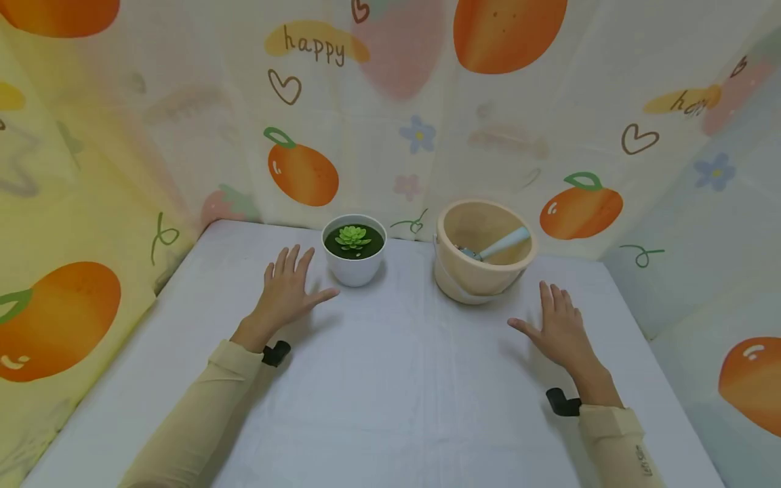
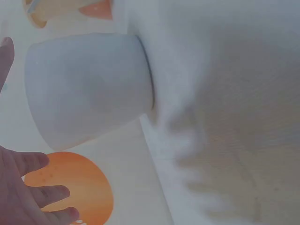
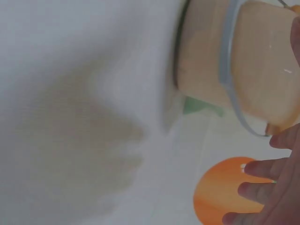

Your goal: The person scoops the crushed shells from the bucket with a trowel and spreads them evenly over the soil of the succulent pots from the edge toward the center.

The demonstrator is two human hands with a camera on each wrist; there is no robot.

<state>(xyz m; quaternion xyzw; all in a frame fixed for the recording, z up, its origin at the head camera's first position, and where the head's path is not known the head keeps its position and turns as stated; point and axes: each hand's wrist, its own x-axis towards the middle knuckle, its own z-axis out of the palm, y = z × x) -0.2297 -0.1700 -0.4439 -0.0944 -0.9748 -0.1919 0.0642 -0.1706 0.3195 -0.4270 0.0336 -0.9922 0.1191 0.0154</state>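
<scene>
A white pot (image 1: 354,270) with a small green succulent (image 1: 352,237) in dark soil stands near the back of the table. My left hand (image 1: 285,293) is just left of it, fingers spread and holding nothing; the pot's smooth side (image 2: 89,89) fills much of the left wrist view. To the right stands a cream bucket (image 1: 482,278) with a pale handle (image 3: 227,51) hanging against its side. Inside it leans a tool with a light blue grip (image 1: 506,242), its lower end partly hidden. Nearest the bucket, my right hand (image 1: 560,332) is spread at its front right, holding nothing.
White cloth covers the table (image 1: 390,393). Behind and at both sides hangs a printed curtain (image 1: 372,135) with oranges, hearts and flowers, close behind the pot and bucket. Black wrist straps (image 1: 276,354) show at both cuffs.
</scene>
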